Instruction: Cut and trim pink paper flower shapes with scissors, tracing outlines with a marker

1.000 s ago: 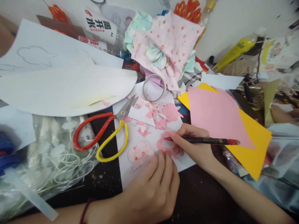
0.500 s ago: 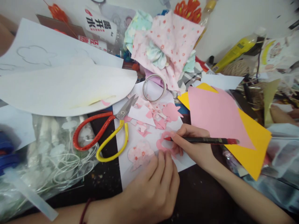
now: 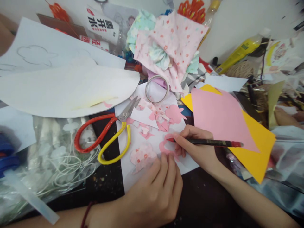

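Observation:
A black pen with a red tip and red end [image 3: 209,142] is pinched in my right hand [image 3: 198,142]. Its point reaches the inner edge of a pink paper ring [image 3: 163,147] on a white sheet [image 3: 130,177]. From below, the fingertips of my left hand [image 3: 156,190] lie against the ring's lower edge, fingers extended side by side. Beside those fingers is a pale pink flower-print cloud shape [image 3: 141,155]. Pink scraps [image 3: 163,117] and a scalloped pink piece [image 3: 175,113] lie farther up the sheet. Scissors [image 3: 124,117] with one red and one yellow handle rest at its left edge.
A tape roll [image 3: 156,89] stands near patterned cloth [image 3: 175,41]. Pink card [image 3: 218,117] and yellow card [image 3: 260,161] lie to the right. On the left are a large white oval board [image 3: 59,90], a plastic bag with cords [image 3: 64,158] and a blue glue gun [image 3: 9,158].

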A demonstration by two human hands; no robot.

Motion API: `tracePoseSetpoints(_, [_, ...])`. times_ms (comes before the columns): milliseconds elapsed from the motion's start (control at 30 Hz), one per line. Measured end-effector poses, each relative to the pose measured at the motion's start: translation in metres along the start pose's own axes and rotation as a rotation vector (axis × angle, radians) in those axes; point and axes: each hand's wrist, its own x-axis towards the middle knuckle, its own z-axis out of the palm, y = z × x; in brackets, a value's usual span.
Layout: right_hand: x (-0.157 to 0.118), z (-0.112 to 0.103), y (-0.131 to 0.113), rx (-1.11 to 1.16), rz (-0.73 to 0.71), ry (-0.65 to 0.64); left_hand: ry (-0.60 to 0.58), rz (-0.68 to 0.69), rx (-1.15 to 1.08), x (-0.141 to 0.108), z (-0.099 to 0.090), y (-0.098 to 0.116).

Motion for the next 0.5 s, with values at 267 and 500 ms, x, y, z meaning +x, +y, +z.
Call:
tracePoseSetpoints(267, [-0.0002, -0.0002, 0.0001, -0.010, 0.004, -0.013, -0.002, 0.004, 0.001, 0.0007, 0.0000, -0.0015])
tracePoseSetpoints(500, [0.0007, -0.0005, 0.0020, 0.044, -0.027, -0.002, -0.004, 0.006, -0.001, -0.0007, -0.0006, -0.0001])
